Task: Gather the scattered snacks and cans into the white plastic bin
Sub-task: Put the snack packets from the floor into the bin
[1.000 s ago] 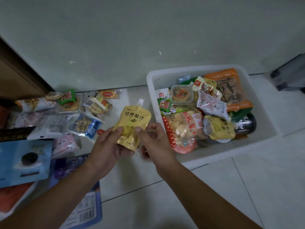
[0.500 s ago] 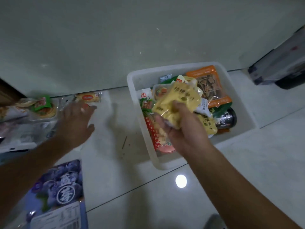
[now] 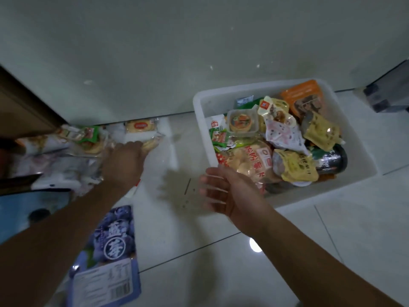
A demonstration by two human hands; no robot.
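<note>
The white plastic bin [image 3: 221, 90] stands on the tiled floor at the right, full of snack packets, with a dark can [image 3: 332, 161] at its right side. A yellow juice pouch [image 3: 321, 131] lies on top of the pile. My right hand [image 3: 225, 191] hovers at the bin's near left corner, fingers spread and holding nothing. My left hand [image 3: 124, 162] reaches left into the scattered snacks along the wall. Its fingers curl down onto a clear cracker packet [image 3: 152, 144].
A purple blueberry bag [image 3: 112, 244] lies on the floor under my left forearm. A blue package [image 3: 17, 211] sits at the far left. A brown door frame [image 3: 22, 107] rises behind the snack pile. A dark box [image 3: 389, 96] stands right of the bin.
My right hand has let the yellow pouch go into the bin and drawn back toward me. My left hand has moved onto the cracker packet by the wall.
</note>
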